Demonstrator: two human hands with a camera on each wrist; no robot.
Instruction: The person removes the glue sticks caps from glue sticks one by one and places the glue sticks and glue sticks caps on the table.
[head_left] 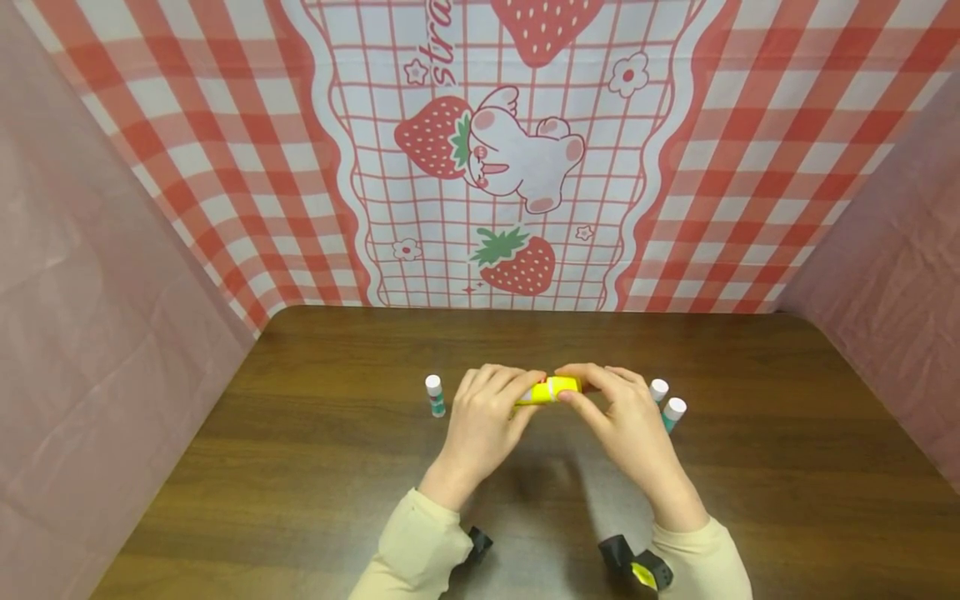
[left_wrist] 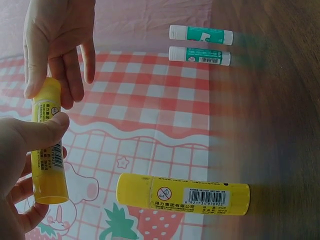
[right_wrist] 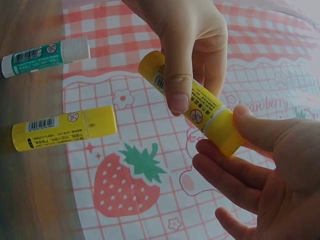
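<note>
Both hands are on one yellow glue stick [head_left: 555, 389], raised over the table and lying roughly level. My left hand [head_left: 483, 417] grips its labelled body, thumb on one side and fingers on the other. At the other end, my right hand [head_left: 626, 412] pinches the yellow cap [right_wrist: 223, 135] between thumb and fingers. A thin white band shows where cap and body meet. A second yellow glue stick [left_wrist: 170, 197] stands upright on the table beyond the hands; in the head view they hide it.
One green glue stick with a white cap [head_left: 436, 398] stands left of the hands. Two more green ones, a nearer [head_left: 674, 410] and a farther [head_left: 658, 388], stand close together on the right. The wooden table [head_left: 300, 467] ends at a strawberry-patterned cloth [head_left: 360, 250] behind.
</note>
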